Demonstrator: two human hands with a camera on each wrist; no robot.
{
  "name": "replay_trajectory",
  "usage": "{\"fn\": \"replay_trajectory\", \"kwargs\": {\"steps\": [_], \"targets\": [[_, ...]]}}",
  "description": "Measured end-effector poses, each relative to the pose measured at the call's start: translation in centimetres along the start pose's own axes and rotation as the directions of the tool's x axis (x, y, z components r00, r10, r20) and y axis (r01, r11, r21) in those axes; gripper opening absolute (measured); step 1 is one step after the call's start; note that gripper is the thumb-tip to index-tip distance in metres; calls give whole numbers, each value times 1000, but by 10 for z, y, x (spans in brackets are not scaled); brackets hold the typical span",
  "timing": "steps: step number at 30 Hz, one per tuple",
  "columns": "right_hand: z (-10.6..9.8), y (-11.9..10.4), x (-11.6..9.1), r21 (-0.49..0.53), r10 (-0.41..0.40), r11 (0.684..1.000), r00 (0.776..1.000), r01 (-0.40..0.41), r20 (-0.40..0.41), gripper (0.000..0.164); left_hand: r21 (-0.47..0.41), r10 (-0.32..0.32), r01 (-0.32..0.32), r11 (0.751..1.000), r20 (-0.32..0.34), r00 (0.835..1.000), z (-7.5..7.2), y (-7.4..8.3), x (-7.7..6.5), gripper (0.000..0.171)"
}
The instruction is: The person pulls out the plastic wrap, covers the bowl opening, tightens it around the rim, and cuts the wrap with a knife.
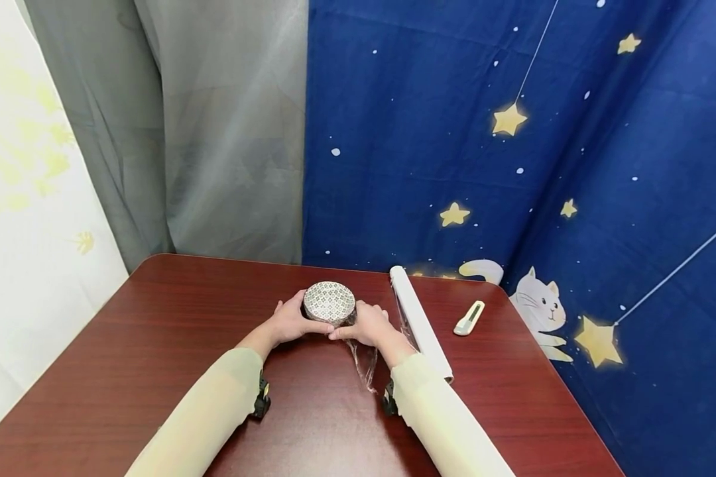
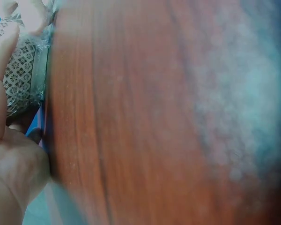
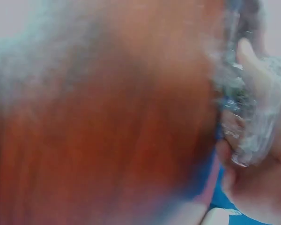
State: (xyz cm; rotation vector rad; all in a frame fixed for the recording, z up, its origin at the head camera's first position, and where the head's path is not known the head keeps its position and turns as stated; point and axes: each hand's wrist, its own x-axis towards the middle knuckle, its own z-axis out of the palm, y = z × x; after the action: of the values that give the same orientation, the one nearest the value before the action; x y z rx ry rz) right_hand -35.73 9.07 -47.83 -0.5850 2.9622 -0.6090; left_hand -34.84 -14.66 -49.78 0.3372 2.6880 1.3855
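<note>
Both hands grip a round container point(image 1: 329, 302) with a dark-and-white lattice pattern on its top. My left hand point(image 1: 295, 318) curls round its left side, thumb along the near edge. The right hand point(image 1: 370, 324) grips the right side, and the two thumbs come together at the front. Clear plastic wrap point(image 1: 364, 364) hangs in a crumpled strip below the right hand. Seen from the left wrist, the patterned side point(image 2: 21, 70) has shiny film over it. In the blurry right wrist view, film point(image 3: 257, 136) bunches against the right palm.
A long white roll of plastic wrap point(image 1: 420, 324) lies slanting just right of the right hand, loose film along its left side. Farther right is a cream utility knife point(image 1: 469, 318). The dark red table point(image 1: 215, 298) ends at grey and blue curtains.
</note>
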Motion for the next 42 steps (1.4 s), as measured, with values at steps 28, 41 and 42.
{"fn": "replay_trajectory", "kwargs": {"steps": [28, 41, 42], "targets": [[-1, 16, 18, 102, 399, 908, 914, -406, 80, 35, 30, 20, -21, 999, 17, 1000, -1, 3, -1, 115], [3, 12, 14, 274, 311, 927, 932, -255, -185, 15, 29, 35, -35, 999, 18, 999, 0, 3, -1, 114], [9, 17, 17, 193, 311, 943, 926, -272, -214, 14, 42, 54, -55, 998, 10, 998, 2, -4, 3, 114]]}}
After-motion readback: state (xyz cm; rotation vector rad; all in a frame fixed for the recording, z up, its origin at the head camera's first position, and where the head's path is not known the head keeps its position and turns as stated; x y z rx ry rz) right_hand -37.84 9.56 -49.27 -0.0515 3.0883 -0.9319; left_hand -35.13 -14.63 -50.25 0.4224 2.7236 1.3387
